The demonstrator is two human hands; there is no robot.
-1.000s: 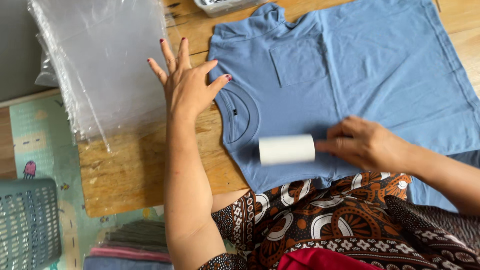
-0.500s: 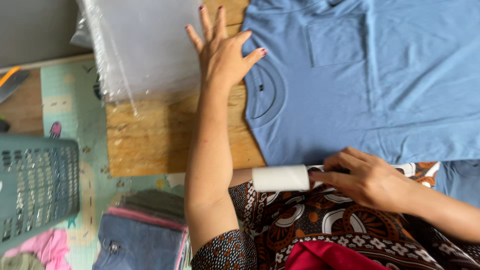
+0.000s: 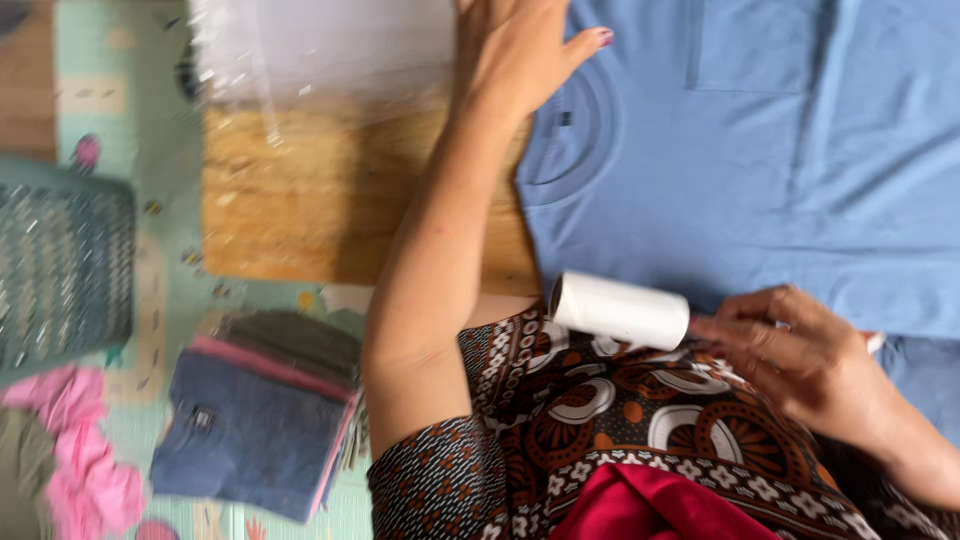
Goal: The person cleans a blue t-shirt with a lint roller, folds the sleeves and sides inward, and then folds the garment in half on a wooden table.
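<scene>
From the head view I read the left hand [image 3: 520, 50] as open and flat, palm down across the collar edge of the blue cotton T-shirt with a chest pocket [image 3: 760, 170], which lies spread on the bare wooden desk [image 3: 300, 200]; I judge this pressure keeps the fabric from sliding. The right hand [image 3: 800, 355] is closed around the handle end of a white cylindrical lint roller [image 3: 620, 310], which sits just past the shirt's near hem, above the brown patterned lap fabric [image 3: 620, 420]. A stack of clear plastic bags [image 3: 320, 50] lies on the desk just beside the left hand, blurred. On the floor mat, a grey-blue perforated plastic basket [image 3: 60, 270] is seen; its contents cannot be determined. Pink clothing [image 3: 75, 450] lies beside it, and a pile of folded garments, denim-blue on top [image 3: 255, 425], is near my left elbow.
</scene>
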